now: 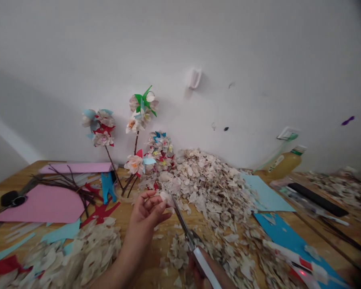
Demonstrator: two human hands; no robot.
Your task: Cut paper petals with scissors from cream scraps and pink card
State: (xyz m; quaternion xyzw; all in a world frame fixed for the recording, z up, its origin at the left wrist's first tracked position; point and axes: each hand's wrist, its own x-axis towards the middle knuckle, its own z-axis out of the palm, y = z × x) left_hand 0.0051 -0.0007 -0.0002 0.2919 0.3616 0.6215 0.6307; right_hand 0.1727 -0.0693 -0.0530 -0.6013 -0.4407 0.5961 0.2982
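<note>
Between thumb and fingers, my left hand (147, 212) pinches a small pale petal (167, 198) near the middle of the table. My right hand (203, 267) grips a pair of scissors (183, 224) by the handles, partly hidden at the bottom edge. The blade tips reach up to the petal's right side. Behind my hands rises a large heap of dry whitish petals (207, 180), with smaller scraps (180, 249) under the scissors. More petals (90, 249) lie in a pile left of my left forearm.
Flowers on twigs (136, 128) stand against the wall. At left lie pink paper (48, 204), bare twigs (69, 184) and a red paper cutout (100, 212). At right are light blue paper (267, 192), a blue sheet (289, 233), a glue gun (301, 265) and a yellowish bottle (285, 162).
</note>
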